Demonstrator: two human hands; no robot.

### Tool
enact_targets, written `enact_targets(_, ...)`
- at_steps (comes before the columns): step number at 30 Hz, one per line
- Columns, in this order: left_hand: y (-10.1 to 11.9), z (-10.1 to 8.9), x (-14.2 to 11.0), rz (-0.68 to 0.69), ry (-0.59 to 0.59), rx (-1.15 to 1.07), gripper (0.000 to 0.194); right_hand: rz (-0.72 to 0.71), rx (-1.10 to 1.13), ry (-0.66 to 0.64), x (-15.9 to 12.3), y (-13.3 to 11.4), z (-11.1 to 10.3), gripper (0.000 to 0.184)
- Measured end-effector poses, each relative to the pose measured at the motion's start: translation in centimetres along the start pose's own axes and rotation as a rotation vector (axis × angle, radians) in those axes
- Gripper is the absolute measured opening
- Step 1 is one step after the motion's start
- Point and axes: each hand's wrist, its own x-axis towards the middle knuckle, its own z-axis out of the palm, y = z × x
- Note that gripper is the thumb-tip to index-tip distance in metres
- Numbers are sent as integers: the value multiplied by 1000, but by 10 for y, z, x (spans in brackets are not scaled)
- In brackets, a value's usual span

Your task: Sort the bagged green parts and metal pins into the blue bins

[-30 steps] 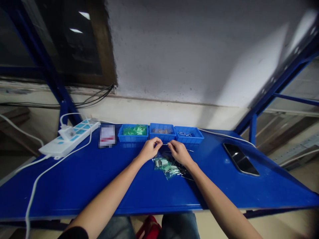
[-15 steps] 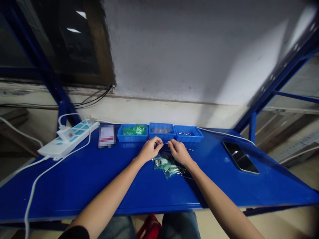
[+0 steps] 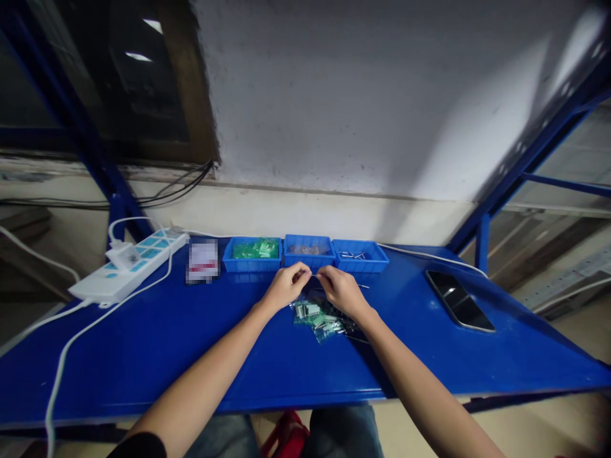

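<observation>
My left hand [image 3: 284,286] and my right hand [image 3: 342,291] meet over the middle of the table, fingertips pinched and close together. Between them shows a short stretch of a thin metal rod [image 3: 314,275]; most of it is hidden by the fingers. Just below lie small clear bags [image 3: 317,316] holding pale and green pieces, partly covered by my right hand. Another thin metal rod end [image 3: 364,286] sticks out to the right, behind that hand. Dark thin pieces beside the bags are too blurred to name.
Along the back stand three blue bins: one with green bags [image 3: 252,266], one with clear bags [image 3: 309,260], one with metal rods [image 3: 361,265]. A white power strip [image 3: 107,289] with cables and a blurred card [image 3: 202,261] are left. A phone [image 3: 459,301] lies right.
My hands have drawn slightly closer together, so less of the rod shows between the fingertips. Bins, bags and phone stay in place; the view shifts a little.
</observation>
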Motion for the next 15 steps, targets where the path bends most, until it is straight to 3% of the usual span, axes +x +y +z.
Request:
enact_targets(5, 1, 0, -1, 26, 11, 18, 23, 36, 17, -20, 0, 2, -1, 24)
enact_targets(10, 4, -2, -1, 9, 31, 71, 33, -4, -3, -13, -1, -5, -3, 22)
enact_targets(13, 5, -1, 2, -9, 22, 86, 31, -50, -37, 59, 1, -6, -10, 25)
enact_targets(15, 5, 3, 5, -9, -5, 166, 24, -19, -87, 197, 2, 2, -18, 27)
